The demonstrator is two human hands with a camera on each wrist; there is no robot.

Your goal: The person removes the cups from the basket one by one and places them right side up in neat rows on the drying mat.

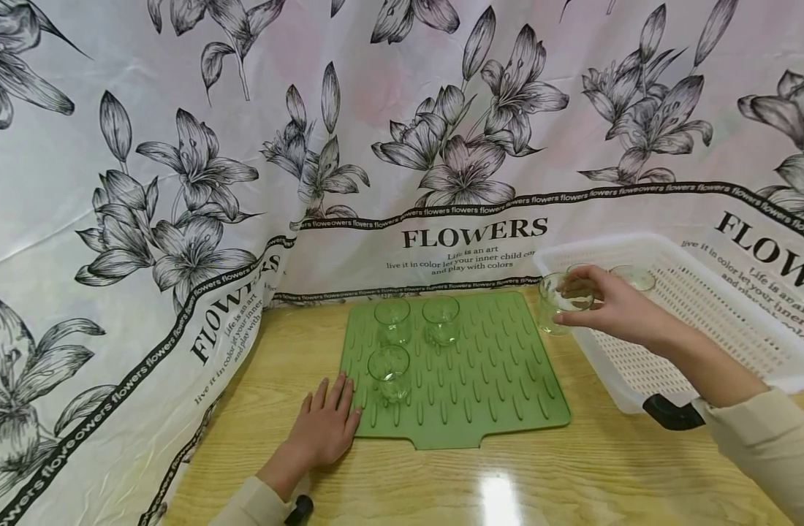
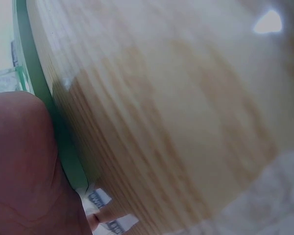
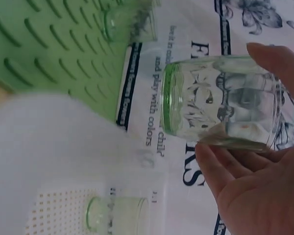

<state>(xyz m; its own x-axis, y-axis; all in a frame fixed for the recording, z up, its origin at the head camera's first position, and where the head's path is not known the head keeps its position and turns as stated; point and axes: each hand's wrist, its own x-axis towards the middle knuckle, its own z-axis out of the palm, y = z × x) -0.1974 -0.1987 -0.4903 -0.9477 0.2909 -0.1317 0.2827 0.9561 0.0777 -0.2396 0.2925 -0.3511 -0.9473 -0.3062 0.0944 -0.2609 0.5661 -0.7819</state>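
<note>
My right hand (image 1: pixel 615 305) grips a clear drinking glass (image 1: pixel 552 307) between thumb and fingers, beyond the right edge of a green ribbed drying mat (image 1: pixel 487 372). In the right wrist view this glass (image 3: pixel 210 105) has a greenish base and nothing hides its patterned side. The left hand (image 1: pixel 323 427) lies with straight fingers at the mat's left edge, fingertips touching it. Upright on the mat stand three similar glasses: one at back left (image 1: pixel 392 321), one beside it (image 1: pixel 440 321), and one nearer the front (image 1: pixel 389 374).
A white perforated plastic basket (image 1: pixel 599 369) stands to the right, under my right forearm. It contains at least one more glass (image 1: pixel 634 277), partly hidden behind the hand. Behind the wooden table (image 1: pixel 389 489) hangs a flower-printed cloth (image 1: pixel 349 256).
</note>
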